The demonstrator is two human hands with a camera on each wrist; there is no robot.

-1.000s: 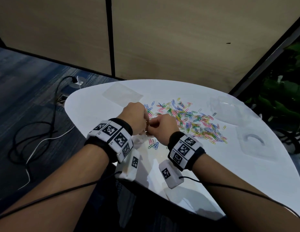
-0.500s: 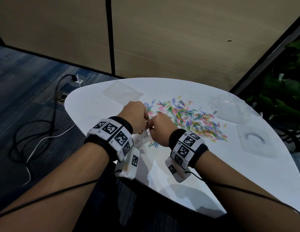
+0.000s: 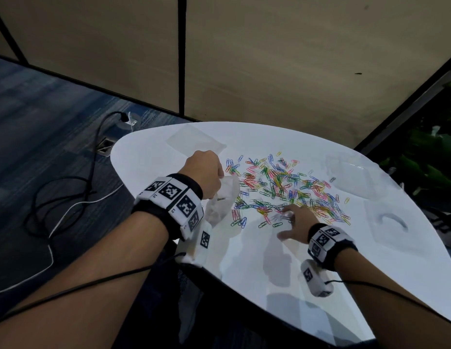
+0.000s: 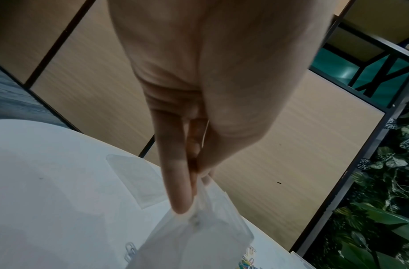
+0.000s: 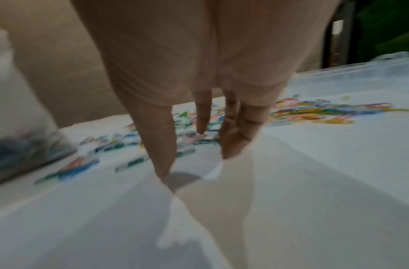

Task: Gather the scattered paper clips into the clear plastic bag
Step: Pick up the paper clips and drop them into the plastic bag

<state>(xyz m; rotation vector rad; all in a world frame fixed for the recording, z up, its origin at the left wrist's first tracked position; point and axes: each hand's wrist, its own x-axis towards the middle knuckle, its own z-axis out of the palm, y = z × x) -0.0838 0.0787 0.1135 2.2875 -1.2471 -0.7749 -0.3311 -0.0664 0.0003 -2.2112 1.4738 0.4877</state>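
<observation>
A wide scatter of coloured paper clips [image 3: 285, 187] lies across the middle of the white table [image 3: 149, 157]. My left hand [image 3: 206, 172] pinches the top edge of the clear plastic bag [image 3: 223, 200], which hangs down to the table at the pile's left edge; the pinch shows in the left wrist view, fingers [image 4: 179, 191] on the bag [image 4: 198, 242]. My right hand [image 3: 292, 221] hovers low over the near edge of the clips with its fingers [image 5: 161, 145] spread and straight, holding nothing. The right wrist view is blurred.
A flat clear sheet [image 3: 194, 141] lies at the far left of the table. A clear plastic tub [image 3: 350, 175] and a clear lid [image 3: 393, 222] sit at the right. Cables [image 3: 63, 197] run over the carpet at left. Plants [image 3: 431, 159] stand beyond the right edge.
My hands were together at the bag. The right hand has since let go and moved right and nearer, down to the clips with fingers spread; the left hand keeps the bag and has lifted slightly.
</observation>
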